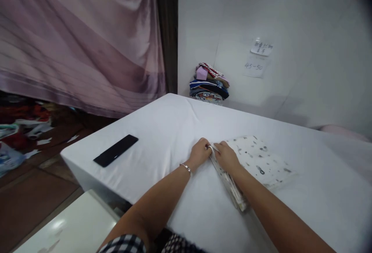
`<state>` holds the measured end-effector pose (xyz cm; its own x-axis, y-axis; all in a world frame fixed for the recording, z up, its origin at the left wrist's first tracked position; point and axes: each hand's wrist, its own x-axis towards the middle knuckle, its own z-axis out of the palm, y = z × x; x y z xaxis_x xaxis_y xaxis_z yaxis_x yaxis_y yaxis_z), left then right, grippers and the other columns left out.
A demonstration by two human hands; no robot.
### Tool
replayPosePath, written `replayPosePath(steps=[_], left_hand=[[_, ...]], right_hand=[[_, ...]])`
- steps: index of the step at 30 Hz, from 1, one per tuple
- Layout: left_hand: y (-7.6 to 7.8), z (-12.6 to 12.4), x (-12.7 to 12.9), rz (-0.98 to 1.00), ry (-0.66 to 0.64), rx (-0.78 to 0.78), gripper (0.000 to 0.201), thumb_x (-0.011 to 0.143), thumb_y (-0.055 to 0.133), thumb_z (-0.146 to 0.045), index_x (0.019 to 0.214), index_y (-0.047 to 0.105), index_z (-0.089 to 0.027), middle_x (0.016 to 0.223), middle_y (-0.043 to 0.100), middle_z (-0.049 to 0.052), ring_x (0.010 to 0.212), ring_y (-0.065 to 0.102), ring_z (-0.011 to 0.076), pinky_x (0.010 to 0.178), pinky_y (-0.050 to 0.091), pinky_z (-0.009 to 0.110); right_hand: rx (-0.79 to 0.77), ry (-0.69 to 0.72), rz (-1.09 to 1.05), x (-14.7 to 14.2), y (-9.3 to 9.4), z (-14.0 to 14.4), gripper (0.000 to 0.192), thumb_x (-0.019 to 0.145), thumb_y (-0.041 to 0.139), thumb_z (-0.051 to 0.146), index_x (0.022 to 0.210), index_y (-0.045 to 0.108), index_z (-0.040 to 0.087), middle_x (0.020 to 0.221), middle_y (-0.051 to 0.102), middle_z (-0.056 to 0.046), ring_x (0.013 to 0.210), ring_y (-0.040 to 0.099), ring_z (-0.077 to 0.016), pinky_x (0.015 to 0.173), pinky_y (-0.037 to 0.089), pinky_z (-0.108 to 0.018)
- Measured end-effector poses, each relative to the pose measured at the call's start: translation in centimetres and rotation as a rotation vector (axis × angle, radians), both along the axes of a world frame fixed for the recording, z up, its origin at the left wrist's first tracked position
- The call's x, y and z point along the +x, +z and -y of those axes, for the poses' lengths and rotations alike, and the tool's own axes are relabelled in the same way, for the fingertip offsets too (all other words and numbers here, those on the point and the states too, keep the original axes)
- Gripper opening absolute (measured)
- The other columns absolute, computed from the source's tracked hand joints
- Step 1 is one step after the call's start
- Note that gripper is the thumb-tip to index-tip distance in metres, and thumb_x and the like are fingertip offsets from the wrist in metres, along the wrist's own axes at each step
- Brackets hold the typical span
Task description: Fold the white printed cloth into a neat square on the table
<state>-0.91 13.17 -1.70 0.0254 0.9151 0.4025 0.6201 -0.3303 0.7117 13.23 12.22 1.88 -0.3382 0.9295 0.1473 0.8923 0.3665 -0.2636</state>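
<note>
Together, both hands meet at the near-left corner of a folded white cloth [255, 162] printed with small grey-black marks, which lies flat on the white-covered table [162, 129], right of centre. The left hand [200, 153] rests knuckles up on the sheet just beside the cloth's edge, fingers curled and pinching the corner of the stacked layers; a thin bracelet [186, 167] circles its wrist. The right hand [227, 157] lies on top of the cloth at the same corner, fingers bent and closed on the fold, thumb side touching the left hand's fingertips. The layered edge of the cloth runs from that corner down toward the viewer along the right forearm.

Well apart to the left, near the table's edge, lies a flat black remote-like slab [116, 150], its make unreadable. At the far corner, against the white wall, sits a pile of folded coloured garments [209, 82]. Two paper notes are stuck on the wall: the lower note [255, 67] reads "45-50" in handwriting; the upper note [262, 47] carries handwritten characters too small to read. A mauve curtain [75, 40] hangs at left, with scattered clothes [17, 129] on the floor beneath.
</note>
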Motion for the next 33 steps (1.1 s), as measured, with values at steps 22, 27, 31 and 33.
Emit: replayPosePath(steps=[22, 27, 31, 33], left_hand=[[-0.6, -1.7, -0.7, 0.086, -0.08, -0.076, 0.032, 0.078, 0.046, -0.028, 0.099, 0.068, -0.024, 0.106, 0.069, -0.002, 0.097, 0.063, 0.0196, 0.091, 0.048, 0.034], [-0.3, -1.7, -0.8, 0.051, 0.005, -0.132, 0.034, 0.075, 0.045, -0.028, 0.101, 0.067, -0.023, 0.096, 0.071, 0.0, 0.087, 0.064, 0.0204, 0.083, 0.05, 0.034], [-0.4, -1.7, -0.8, 0.021, 0.019, -0.167, 0.035, 0.075, 0.045, -0.029, 0.103, 0.067, -0.024, 0.09, 0.071, -0.001, 0.081, 0.064, 0.02, 0.075, 0.051, 0.032], [-0.7, -1.8, -0.9, 0.026, 0.017, -0.168, 0.036, 0.074, 0.045, -0.028, 0.104, 0.066, -0.024, 0.088, 0.071, -0.001, 0.08, 0.064, 0.0199, 0.075, 0.051, 0.032]], right_hand=[[0.024, 0.339, -0.054, 8.9, -2.0, 14.2, 0.054, 0.088, 0.046, 0.033, 0.138, 0.036, 0.016, 0.147, 0.031, -0.013, 0.136, 0.024, -0.0238, 0.11, 0.021, -0.046], [0.129, 0.189, -0.254, 14.4, -1.0, 14.2, 0.045, 0.088, 0.044, 0.028, 0.132, 0.044, 0.024, 0.138, 0.046, -0.007, 0.13, 0.035, -0.0188, 0.109, 0.025, -0.044], [0.112, -0.41, -0.525, 21.4, 0.0, 9.5, 0.035, 0.085, 0.045, 0.032, 0.114, 0.061, 0.02, 0.124, 0.058, -0.009, 0.116, 0.051, -0.0204, 0.097, 0.04, -0.038], [-0.038, -0.678, -0.564, 24.1, 0.2, 6.8, 0.036, 0.084, 0.047, 0.033, 0.112, 0.062, 0.018, 0.123, 0.059, -0.009, 0.111, 0.054, -0.0198, 0.093, 0.042, -0.034]])
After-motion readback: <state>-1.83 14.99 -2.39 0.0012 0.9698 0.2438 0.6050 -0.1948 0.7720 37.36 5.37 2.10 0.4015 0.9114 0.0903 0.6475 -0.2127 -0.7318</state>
